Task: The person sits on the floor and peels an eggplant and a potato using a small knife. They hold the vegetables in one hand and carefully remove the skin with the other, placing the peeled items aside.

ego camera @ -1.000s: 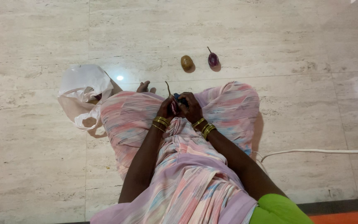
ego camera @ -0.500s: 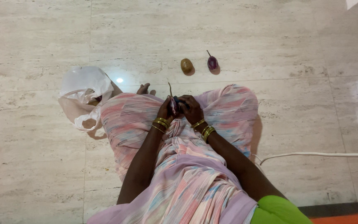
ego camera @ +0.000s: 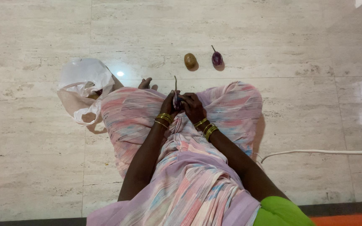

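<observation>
Purple aubergine held upright between both hands over the lap

Purple and small, the aubergine sits in the joined grip with its long axis roughly upright in the picture; its thin stalk points away from the person, toward the two items lying on the floor beyond. The body of it is mostly covered by fingers.

Left hand is closed around the aubergine from the left side, wrist bent, gold bangles just behind it. Right hand presses in from the right side, fingers curled against the aubergine and touching the left hand; whether it also holds a tool cannot be told. Both forearms run forward from the body and meet at the grip, above the pink striped cloth across the knees.

Beyond the grip, well apart from it, a brown potato and a second aubergine lie near each other on the marble floor. Left of the grip rests a white plastic bag. Right of it, a white cord lies on the floor.
</observation>
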